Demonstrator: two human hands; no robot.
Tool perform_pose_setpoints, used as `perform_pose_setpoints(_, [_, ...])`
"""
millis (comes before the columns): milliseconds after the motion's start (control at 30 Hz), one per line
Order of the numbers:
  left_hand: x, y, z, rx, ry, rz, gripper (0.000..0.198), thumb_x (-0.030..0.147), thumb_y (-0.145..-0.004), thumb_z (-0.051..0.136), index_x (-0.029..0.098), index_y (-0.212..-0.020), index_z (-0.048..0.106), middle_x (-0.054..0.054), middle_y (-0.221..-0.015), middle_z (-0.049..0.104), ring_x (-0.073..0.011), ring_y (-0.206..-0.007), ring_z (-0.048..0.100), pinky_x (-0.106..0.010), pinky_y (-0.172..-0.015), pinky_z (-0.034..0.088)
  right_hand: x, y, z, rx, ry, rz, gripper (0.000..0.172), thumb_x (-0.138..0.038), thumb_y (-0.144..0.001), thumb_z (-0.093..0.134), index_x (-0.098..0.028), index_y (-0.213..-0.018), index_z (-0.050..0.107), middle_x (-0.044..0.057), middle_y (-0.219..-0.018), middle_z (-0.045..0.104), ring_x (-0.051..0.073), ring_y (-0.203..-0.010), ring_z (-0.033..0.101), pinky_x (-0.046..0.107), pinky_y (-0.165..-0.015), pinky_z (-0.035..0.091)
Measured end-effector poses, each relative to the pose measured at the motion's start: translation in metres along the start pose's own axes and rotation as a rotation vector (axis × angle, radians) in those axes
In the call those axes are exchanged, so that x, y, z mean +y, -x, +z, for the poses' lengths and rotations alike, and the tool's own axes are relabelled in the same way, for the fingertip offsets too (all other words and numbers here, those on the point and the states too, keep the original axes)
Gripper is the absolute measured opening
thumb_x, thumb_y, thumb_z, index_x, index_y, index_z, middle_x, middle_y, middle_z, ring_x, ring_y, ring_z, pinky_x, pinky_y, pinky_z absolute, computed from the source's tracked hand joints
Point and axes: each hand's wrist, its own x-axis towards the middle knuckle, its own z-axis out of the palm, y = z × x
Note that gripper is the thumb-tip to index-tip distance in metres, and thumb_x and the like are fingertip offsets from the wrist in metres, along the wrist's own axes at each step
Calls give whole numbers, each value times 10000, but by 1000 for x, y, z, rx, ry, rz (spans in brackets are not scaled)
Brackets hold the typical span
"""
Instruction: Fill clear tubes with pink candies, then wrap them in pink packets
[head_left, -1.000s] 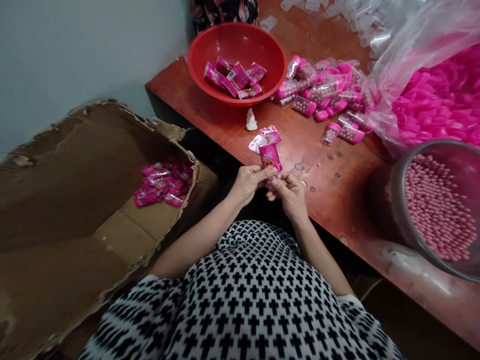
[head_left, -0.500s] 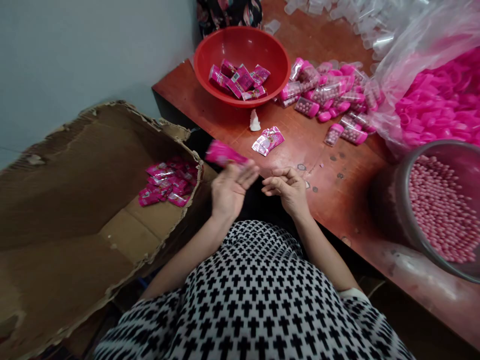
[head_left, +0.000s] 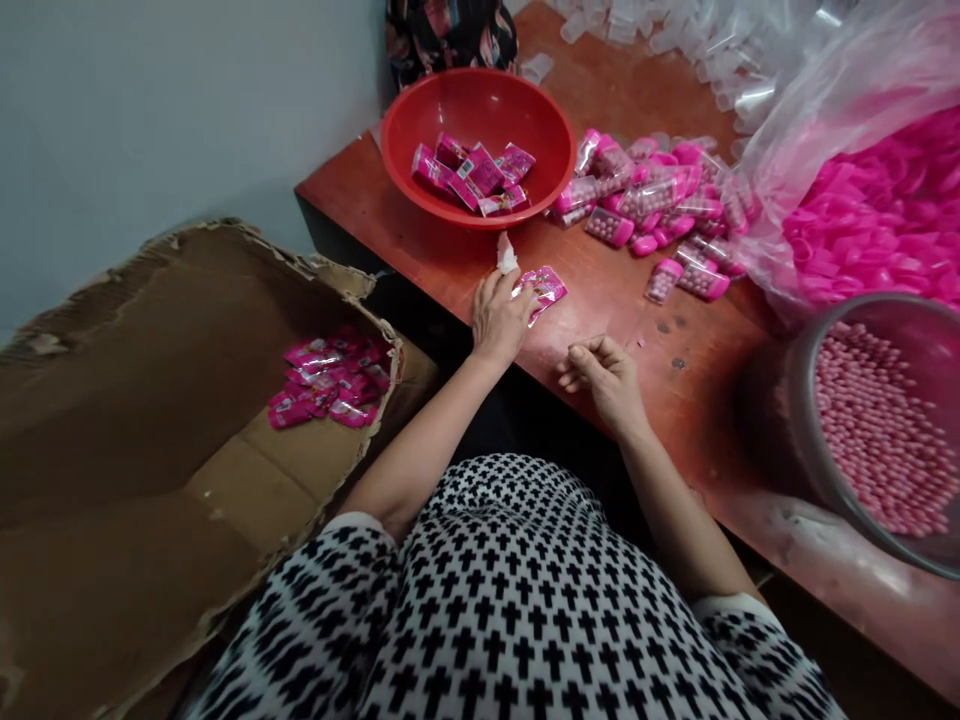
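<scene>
My left hand (head_left: 499, 315) reaches forward over the table edge, its fingertips closed on the near end of a small stack of pink wrappers (head_left: 546, 285) lying on the red-brown table (head_left: 600, 300). A white crumpled scrap (head_left: 507, 254) sits just beyond its fingers. Resting at the table edge to the right, my right hand (head_left: 604, 375) has its fingers curled in, and nothing shows in them. A torn cardboard box (head_left: 150, 400) on my left holds a heap of filled pink packets (head_left: 330, 380).
A red bowl (head_left: 420, 110) with several pink packets stands at the table's back. To its right lie clear pink-capped candy containers (head_left: 645, 190). A plastic bag of pink caps (head_left: 877, 200) and a metal bowl (head_left: 806, 410) of pink candy balls are at the right.
My left hand flung the pink packet it held toward the box, then reached forward onto the wrappers on the table. My right hand let go and stayed near the table edge.
</scene>
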Motion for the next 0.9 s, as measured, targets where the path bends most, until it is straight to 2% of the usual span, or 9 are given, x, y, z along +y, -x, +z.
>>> perform_pose_setpoints(167, [-5, 5, 3, 69, 77, 15, 202, 307, -860, 561, 227, -972, 710, -53, -1273, 606, -260, -1291, 422, -444, -1114, 272, 2, -26, -1, 70, 91, -100, 310, -471, -746, 673, -200, -823, 542, -20, -727, 654, 96, -599, 622, 212, -540, 520])
perform_pose_setpoints(267, [-1, 13, 3, 111, 277, -4, 183, 309, -849, 579, 234, -949, 713, -59, -1271, 610, -237, -1305, 412, -445, -1119, 266, 7, -50, 6, 137, 45, -143, 417, -463, -701, 712, -222, -978, 516, 8, -936, 653, 115, -783, 639, 231, -630, 532])
perform_pose_setpoints(333, [7, 19, -1, 122, 459, -37, 154, 304, -811, 631, 249, -925, 719, -55, -1242, 630, -231, -1304, 417, -443, -1117, 272, 9, -62, 10, 122, -34, -126, 485, -444, -672, 737, -232, -1025, 481, 6, -947, 652, 119, -781, 638, 234, -624, 525])
perform_pose_setpoints(400, [16, 26, -9, 127, 649, -114, 179, 289, -742, 706, 260, -918, 724, -48, -1203, 654, -232, -1292, 439, -426, -1101, 307, 8, -69, 12, 106, -106, -101, 503, -417, -649, 754, -235, -1020, 468, -15, -869, 659, 115, -700, 631, 237, -597, 517])
perform_pose_setpoints(500, [26, 35, -25, 118, 926, -339, 311, 306, -653, 778, 236, -950, 722, -53, -1100, 695, -244, -1163, 560, -378, -990, 440, 1, -69, 12, 70, -144, -75, 493, -350, -608, 786, -224, -982, 491, -43, -743, 653, 108, -600, 606, 238, -571, 508])
perform_pose_setpoints(600, [26, 39, -39, -56, 1148, -554, 342, 410, -636, 772, 156, -861, 731, -69, -863, 721, -213, -835, 677, -330, -762, 552, -7, -64, 13, -45, -117, -30, 488, -308, -569, 814, -203, -945, 520, -54, -660, 643, 108, -551, 590, 237, -547, 495])
perform_pose_setpoints(700, [21, 42, -45, -240, 1206, -622, 345, 416, -586, 799, 117, -744, 727, -61, -713, 698, -149, -626, 651, -270, -617, 562, -9, -61, 15, -114, -40, -25, 488, -308, -543, 829, -189, -919, 542, -73, -589, 612, 96, -511, 559, 225, -530, 468])
perform_pose_setpoints(833, [16, 47, -44, -200, 1156, -679, 298, 327, -545, 830, 97, -706, 729, -69, -670, 699, -119, -562, 638, -215, -563, 545, -9, -66, 6, -136, 245, -99, 424, -407, -619, 779, -167, -911, 589, -56, -578, 587, 105, -520, 542, 240, -550, 447])
perform_pose_setpoints(900, [17, 51, -41, -162, 1165, -728, 271, 293, -550, 826, 89, -699, 727, -77, -658, 701, -114, -544, 638, -201, -547, 536, -16, -69, -10, -3, 483, -177, 377, -445, -711, 704, -156, -933, 606, -7, -657, 628, 137, -602, 578, 278, -622, 464])
